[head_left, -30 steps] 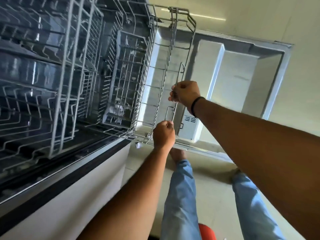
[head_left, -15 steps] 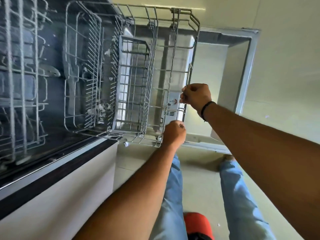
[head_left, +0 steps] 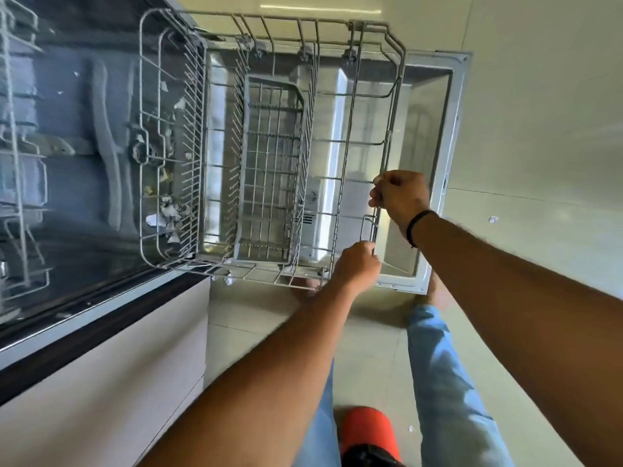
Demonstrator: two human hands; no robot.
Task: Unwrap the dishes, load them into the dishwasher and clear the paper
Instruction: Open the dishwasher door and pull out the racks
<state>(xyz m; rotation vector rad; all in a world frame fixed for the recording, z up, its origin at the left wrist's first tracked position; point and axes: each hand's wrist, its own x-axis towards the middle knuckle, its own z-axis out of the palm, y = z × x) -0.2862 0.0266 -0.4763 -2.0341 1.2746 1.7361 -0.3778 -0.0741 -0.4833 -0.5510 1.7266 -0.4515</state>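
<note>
Dishwasher rack point(head_left: 269, 156) is standing pulled out over the open door point(head_left: 435, 170), without dishes; both hands, left hand point(head_left: 358, 264) and right hand point(head_left: 401, 197), are gripping its front edge, fingers curled round the wire. Loading is not yet begun; scraps inside are perhaps paper point(head_left: 165, 214).

Left hand point(head_left: 358, 264): lower centre of the frame, back of the hand toward the camera, fingers curled into a closed grip round a thin wire. Left forearm: bare, running from the bottom centre diagonally up and right to the wrist.

Right hand point(head_left: 399, 197): just above and right of the left hand, knuckles up, fingers curled and pinching a wire at the fingertips. Right wrist: carries a thin black band point(head_left: 419, 224). Right forearm: bare, entering from the right edge, sloping up and left.

Legs: in light blue trousers point(head_left: 448, 382), lower frame, between the arms.
</note>
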